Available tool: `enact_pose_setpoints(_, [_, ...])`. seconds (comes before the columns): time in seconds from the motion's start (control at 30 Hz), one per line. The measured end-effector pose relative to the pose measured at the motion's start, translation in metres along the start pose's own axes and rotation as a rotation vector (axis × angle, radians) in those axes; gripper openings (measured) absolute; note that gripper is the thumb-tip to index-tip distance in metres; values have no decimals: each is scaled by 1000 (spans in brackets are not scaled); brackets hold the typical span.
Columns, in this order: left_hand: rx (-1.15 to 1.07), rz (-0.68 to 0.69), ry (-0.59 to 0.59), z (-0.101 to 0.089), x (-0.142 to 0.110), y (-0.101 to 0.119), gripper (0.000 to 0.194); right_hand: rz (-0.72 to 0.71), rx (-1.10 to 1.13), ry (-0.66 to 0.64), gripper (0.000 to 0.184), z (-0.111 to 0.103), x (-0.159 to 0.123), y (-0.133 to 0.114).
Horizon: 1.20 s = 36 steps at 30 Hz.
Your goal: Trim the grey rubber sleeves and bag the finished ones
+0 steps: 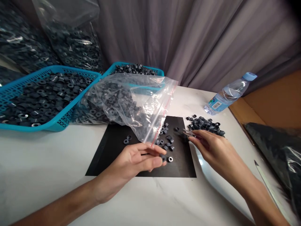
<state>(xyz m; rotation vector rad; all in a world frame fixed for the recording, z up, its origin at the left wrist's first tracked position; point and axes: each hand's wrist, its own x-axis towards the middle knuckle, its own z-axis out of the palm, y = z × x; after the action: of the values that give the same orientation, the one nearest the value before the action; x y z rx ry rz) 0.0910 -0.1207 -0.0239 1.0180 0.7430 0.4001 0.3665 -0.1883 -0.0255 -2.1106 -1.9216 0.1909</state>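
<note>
My left hand [138, 158] is over the front of a black mat [113, 157], thumb and fingertips closed around a small dark ring [164, 159]. My right hand [211, 144] grips metal tweezers [189, 133] at the mat's right edge, their two tips pointing left. Near the tips a single dark ring [176, 129] rests on the mat. Several loose rings [169, 146] lie between the hands, and a ring with a bright silvery face [170, 159] sits just right of my left fingertips. Behind my right hand is a heap of dark rings [204, 124] on the white table.
A clear zip bag [150, 110] of rings overhangs the mat's back. Blue baskets [58, 121] [162, 72] of rings stand behind and left. Filled bags [75, 47] stand farther back. A water bottle [229, 94], a pen-like stick [265, 179] and a dark plastic bag [275, 147] are right.
</note>
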Motion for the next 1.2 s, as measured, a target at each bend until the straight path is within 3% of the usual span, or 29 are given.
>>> enact_pose_setpoints(0.07, [162, 50, 7, -2, 0, -2, 29, 31, 2, -79, 33, 0, -3, -1])
enact_pose_setpoints(0.17, [574, 275, 27, -5, -2, -7, 16, -10, -59, -166, 26, 3, -8, -3])
enact_pose_setpoints(0.27, [908, 539, 12, -5, -4, -11, 11, -81, -178, -126, 20, 9, -11, -4])
enact_pose_setpoints(0.37, [1101, 662, 41, -4, -4, -14, 16, -144, -258, -65, 17, 14, -12, -7])
enact_pose_setpoints(0.6, [1271, 633, 54, -5, -1, -20, 22, -198, -229, 55, 37, 16, -8, -14])
enact_pose_setpoints(0.73, [1342, 668, 158, -16, 1, -13, 23, -274, -184, 185, 24, 23, 5, -18])
enact_pose_setpoints(0.87, [1402, 716, 273, -25, 4, -2, 21, -388, -86, 158, 34, 36, 18, -15])
enact_pose_setpoints(1.03, [1428, 721, 313, -25, 10, -3, 28, -341, 90, 221, 27, 42, 23, -12])
enact_pose_setpoints(1.2, [1498, 698, 307, -18, 20, -8, 33, -271, 297, 231, 13, 31, 15, -23])
